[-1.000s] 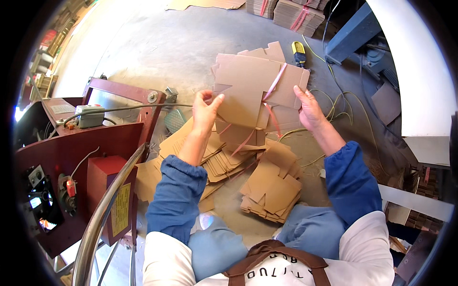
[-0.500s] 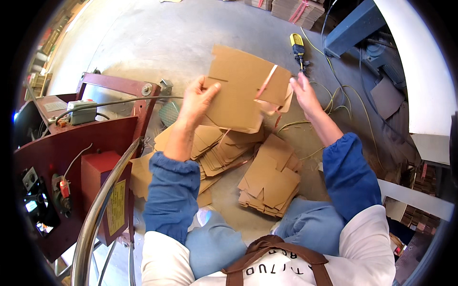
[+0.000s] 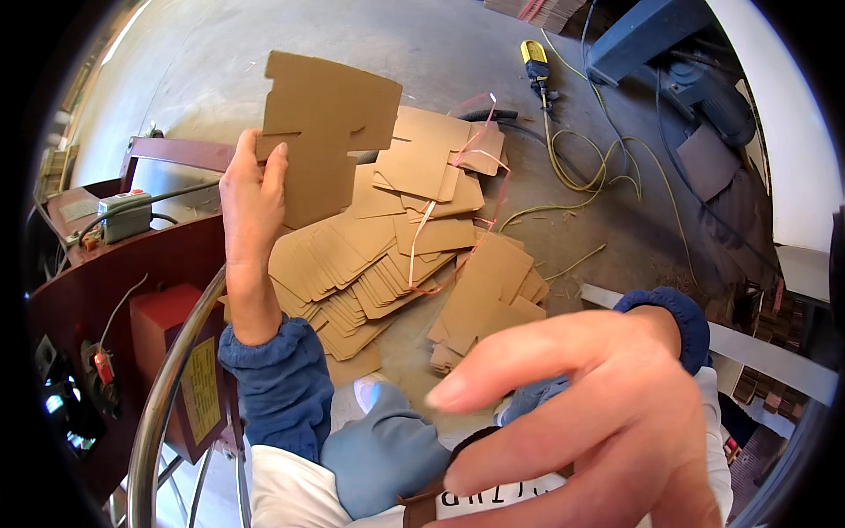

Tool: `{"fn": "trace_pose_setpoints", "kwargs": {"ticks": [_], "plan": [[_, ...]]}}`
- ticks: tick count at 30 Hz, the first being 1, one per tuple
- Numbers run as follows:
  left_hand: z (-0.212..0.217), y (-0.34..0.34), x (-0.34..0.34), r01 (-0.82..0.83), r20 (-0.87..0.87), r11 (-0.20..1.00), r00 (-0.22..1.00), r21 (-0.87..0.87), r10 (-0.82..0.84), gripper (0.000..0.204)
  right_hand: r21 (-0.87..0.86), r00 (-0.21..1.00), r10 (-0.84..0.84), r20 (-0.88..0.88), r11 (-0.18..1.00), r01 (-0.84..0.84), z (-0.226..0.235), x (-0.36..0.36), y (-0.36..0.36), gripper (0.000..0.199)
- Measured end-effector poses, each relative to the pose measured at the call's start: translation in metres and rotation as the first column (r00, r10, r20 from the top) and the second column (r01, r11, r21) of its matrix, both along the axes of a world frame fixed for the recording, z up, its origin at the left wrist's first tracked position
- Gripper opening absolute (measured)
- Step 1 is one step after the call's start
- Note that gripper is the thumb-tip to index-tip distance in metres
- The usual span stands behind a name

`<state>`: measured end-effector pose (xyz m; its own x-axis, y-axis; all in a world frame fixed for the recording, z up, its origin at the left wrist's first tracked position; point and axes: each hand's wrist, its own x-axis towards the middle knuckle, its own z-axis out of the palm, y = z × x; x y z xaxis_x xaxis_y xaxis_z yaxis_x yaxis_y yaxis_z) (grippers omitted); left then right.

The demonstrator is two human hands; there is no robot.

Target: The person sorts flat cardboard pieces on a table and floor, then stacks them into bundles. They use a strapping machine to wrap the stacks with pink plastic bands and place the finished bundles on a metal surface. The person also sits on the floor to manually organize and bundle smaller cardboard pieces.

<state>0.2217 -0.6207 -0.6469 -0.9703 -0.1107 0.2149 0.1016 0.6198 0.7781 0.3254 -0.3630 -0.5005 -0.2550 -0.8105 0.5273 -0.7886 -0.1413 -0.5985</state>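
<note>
My left hand (image 3: 251, 198) holds up a flat, notched brown cardboard blank (image 3: 327, 119) by its left edge, raised above the floor. My right hand (image 3: 607, 405) is very close to the camera, large and slightly blurred, fingers spread and pointing left, holding nothing. Below on the floor lie fanned piles of similar cardboard blanks (image 3: 370, 264), with a loose pink strap (image 3: 475, 176) curling over them.
A dark red machine (image 3: 132, 282) with a curved metal rail (image 3: 172, 387) stands at my left. A yellow tool (image 3: 535, 62) and yellow cable (image 3: 581, 176) lie on the concrete floor (image 3: 202, 70). A blue machine part (image 3: 651, 35) is at upper right.
My right hand let go of the cardboard and came up close to the camera. My left hand now holds the blank alone, shifted left. The pink strap dropped onto the pile.
</note>
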Motion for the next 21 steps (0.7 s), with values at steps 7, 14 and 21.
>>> {"fn": "trace_pose_setpoints", "kwargs": {"ticks": [7,14,21], "plan": [[-0.081,0.016,-0.031,0.053,0.154,0.688,0.960,0.724,-0.236,0.021,-0.094,0.996,-0.033,0.078,0.995,0.040,-0.040,-0.021,-0.015,0.024],[-0.194,0.067,-0.084,-0.233,0.495,0.524,0.748,0.819,-0.441,0.032,0.548,0.006,-0.833,0.554,0.370,0.750,-0.297,-0.157,0.103,0.031],[-0.231,0.081,-0.086,-0.183,0.522,0.673,0.780,0.717,-0.344,0.035,0.602,-0.455,-0.396,0.797,0.471,0.644,-0.370,-0.144,0.115,0.039]]}}
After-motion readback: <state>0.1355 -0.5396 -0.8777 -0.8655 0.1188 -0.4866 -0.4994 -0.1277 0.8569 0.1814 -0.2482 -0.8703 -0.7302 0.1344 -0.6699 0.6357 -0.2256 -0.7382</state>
